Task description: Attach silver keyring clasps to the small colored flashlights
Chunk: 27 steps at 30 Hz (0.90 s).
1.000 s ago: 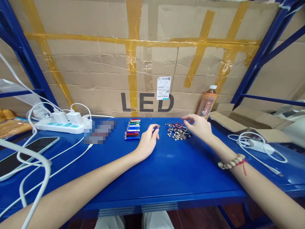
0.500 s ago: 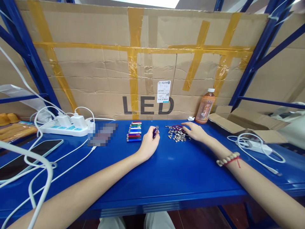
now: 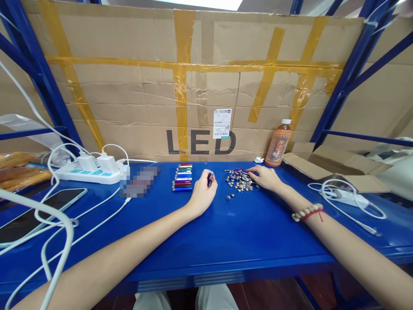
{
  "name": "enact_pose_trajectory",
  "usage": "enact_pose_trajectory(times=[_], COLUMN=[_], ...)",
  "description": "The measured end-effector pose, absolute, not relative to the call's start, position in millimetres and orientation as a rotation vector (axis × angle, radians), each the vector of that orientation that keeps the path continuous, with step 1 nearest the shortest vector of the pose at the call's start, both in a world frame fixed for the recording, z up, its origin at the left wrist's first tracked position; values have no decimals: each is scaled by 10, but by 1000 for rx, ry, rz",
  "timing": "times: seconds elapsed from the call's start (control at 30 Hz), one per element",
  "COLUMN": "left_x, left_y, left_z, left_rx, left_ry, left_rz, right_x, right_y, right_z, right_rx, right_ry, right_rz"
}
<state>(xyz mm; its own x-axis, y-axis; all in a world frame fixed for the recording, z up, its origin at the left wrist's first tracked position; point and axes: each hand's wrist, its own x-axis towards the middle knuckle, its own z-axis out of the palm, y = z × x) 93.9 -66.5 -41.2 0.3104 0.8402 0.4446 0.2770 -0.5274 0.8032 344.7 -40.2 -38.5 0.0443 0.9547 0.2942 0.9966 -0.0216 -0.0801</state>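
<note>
My left hand (image 3: 203,193) is closed around a small purple metallic tube (image 3: 210,177), most of it hidden by the fingers. To the left of that hand, several slim tubes (image 3: 182,177) in blue, red, green and silver lie side by side in a column. A pile of small shiny silver metal parts (image 3: 240,181), with some purple pieces at its back, lies between my hands. My right hand (image 3: 263,177) rests at the pile's right edge, its fingers curled together; what they grip is hidden. Two loose metal parts (image 3: 229,196) lie in front of the pile.
An orange drink bottle (image 3: 278,144) and an open cardboard box (image 3: 335,165) stand at the back right, near a coiled white cable (image 3: 351,200). On the left are a power strip (image 3: 87,173), a phone (image 3: 45,215) and white cords. A large cardboard sheet (image 3: 142,103) closes the back.
Two small metal parts have come away from the pile toward the front. My right hand's fingers have drawn in at the pile's edge. My left hand stays nearly in place, still holding the purple tube.
</note>
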Motion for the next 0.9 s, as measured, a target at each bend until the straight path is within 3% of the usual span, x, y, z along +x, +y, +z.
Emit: enact_pose_trajectory(times=[0.23, 0.47, 0.53, 0.7, 0.9], left_x=[948, 951, 953, 961, 960], left_y=[-623, -638, -626, -591, -597], left_z=[-436, -425, -432, -452, -482], left_rx=[1895, 1875, 1884, 2008, 2126], left_ry=[1067, 1079, 1056, 953, 827], left_rz=[1166, 1171, 1188, 1218, 1205], right_x=[3333, 3134, 3065, 2931, 2797], right_y=[-487, -746, -820, -857, -835], right_z=[-290, -120, -107, -167, -204], right_rx=[-1768, -1434, -1366, -1288, -1140], right_ry=[-1935, -2272, -2293, -2318, -2291], right_rz=[-151, 1129, 1350, 1263, 762])
